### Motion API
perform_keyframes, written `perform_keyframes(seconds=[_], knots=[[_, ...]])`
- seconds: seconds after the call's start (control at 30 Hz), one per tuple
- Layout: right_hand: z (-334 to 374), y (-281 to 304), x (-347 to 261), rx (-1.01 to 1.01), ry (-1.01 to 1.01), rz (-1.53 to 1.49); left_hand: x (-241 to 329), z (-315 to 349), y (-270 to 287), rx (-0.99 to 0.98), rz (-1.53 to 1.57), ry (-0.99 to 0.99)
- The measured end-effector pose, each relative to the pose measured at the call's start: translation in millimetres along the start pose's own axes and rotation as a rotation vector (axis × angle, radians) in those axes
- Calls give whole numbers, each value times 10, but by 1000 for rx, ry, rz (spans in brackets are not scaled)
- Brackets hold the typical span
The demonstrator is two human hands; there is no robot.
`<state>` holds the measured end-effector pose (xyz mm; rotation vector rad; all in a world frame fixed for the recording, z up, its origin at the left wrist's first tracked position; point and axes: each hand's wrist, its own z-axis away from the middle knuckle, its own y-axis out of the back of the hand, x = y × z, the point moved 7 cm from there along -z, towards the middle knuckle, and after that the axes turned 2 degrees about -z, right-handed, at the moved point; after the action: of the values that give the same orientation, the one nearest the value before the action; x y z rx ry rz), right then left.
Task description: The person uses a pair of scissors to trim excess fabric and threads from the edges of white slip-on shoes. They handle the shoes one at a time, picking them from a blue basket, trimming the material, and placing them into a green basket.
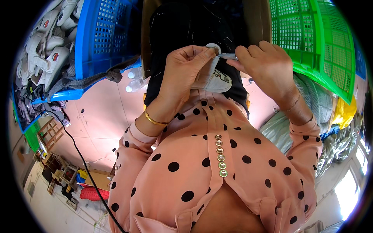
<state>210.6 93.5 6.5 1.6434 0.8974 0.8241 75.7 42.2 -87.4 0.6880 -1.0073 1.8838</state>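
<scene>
A white shoe upper [218, 82] with a dark outlined motif hangs over my lap. My left hand [185, 69] is closed on its upper edge, thumb and fingers pinched together. Just to the right, my right hand [267, 66] is closed around a slim grey, metallic-looking tool [228, 56]. The tool's narrow tip meets the edge of the upper beside my left thumb. My fingers hide most of the tool, so its exact kind cannot be made out. Loose pale threads lie on my black trousers [171, 27] under the work.
At left stands a blue plastic basket [86, 50], with many white shoe uppers [48, 58] heaped beside it. A green basket [316, 50] is at right, above grey bundles and a yellow bag [344, 112]. Clear bottles [135, 84] and a black cable [79, 149] are at left.
</scene>
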Motion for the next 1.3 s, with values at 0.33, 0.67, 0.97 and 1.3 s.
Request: perform_keyframes(seconds=[0.33,0.67,0.97,1.3], knots=[[137,-687,62,-5,-632,-1122,-72,-94,97,-99,100,3],[189,-977,-27,-196,-767,-1630,27,-25,136,-183,-461,-134],[70,-117,-13,137,-194,-295,159,40,267,12,-225,-73],[-69,102,-49,102,-61,-182,310,158,229,33,-118,-76]])
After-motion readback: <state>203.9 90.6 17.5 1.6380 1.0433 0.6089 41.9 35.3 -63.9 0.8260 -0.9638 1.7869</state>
